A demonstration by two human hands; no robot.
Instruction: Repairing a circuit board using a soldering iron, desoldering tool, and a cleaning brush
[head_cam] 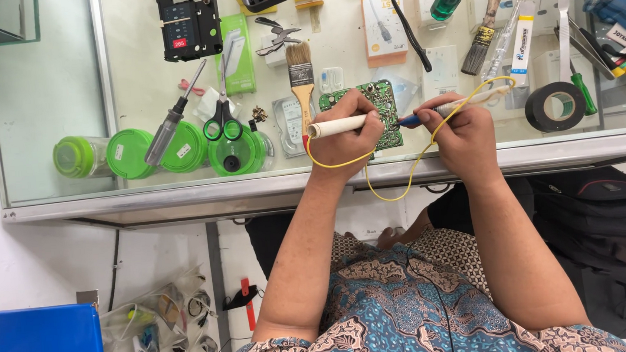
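Probing a green circuit board (381, 111) with both hands over the glass tabletop (54, 99).
Left hand (346, 138) grips a cream-handled tool (335, 126); right hand (466, 133) grips a blue-tipped probe (456, 105), joined by a yellow wire (392, 192). Tips seem mid-contact, judging by their meeting at the board's right edge; steady placement matters next. Scissors (222, 116) lie left.

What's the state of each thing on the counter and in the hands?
Left hand: gripping cream-handled tool, tip toward board.
Right hand: holding blue-tipped probe with yellow wire.
Green circuit board: flat, bare.
Scissors: closed.
Black tape roll: lying flat.
Green jars: on their sides, lidded.
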